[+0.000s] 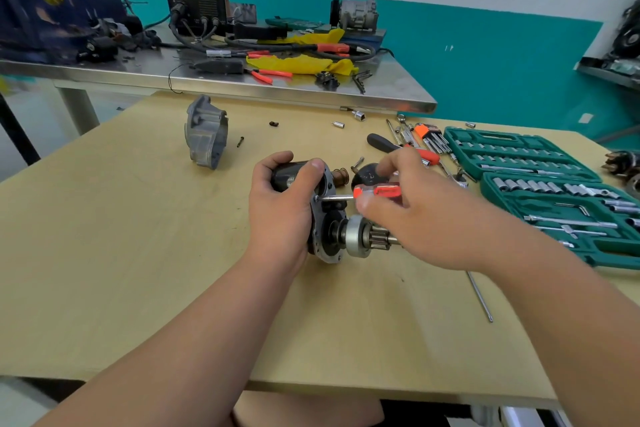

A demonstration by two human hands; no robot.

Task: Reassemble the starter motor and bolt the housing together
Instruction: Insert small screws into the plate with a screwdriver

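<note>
The right hand [426, 218] is curled round the red handle of a screwdriver [375, 191], thumb and fingers clamped on it. Its shaft runs left to a screw [316, 198] in the motor's flange [318, 218]. The left hand [282, 204] is wrapped round the dark body of the motor [285, 177], with the thumb over the flange rim, holding it just above or on the table [138, 253]; I cannot tell whether it touches.

To do this step well, the tip should sit fully in the screw head with the shaft square to the flange, and the push should go along the shaft while it turns. The left hand has to resist that push, so the motor would be steadier braced on the table. The right hand is blurred, which suggests it is turning. Tighten snug, not hard, until every fastener is started.

The motor lies on its side near the table's middle. Its long axis runs left to right and the pinion [375, 236] points right, under the right hand. The screwdriver lies roughly parallel to that axis, just beyond it.

The housing [206, 133] stands well apart to the left rear, not yet fitted, with a loose bolt [240, 141] beside it. An open socket case [519, 163] lies to the right.
</note>
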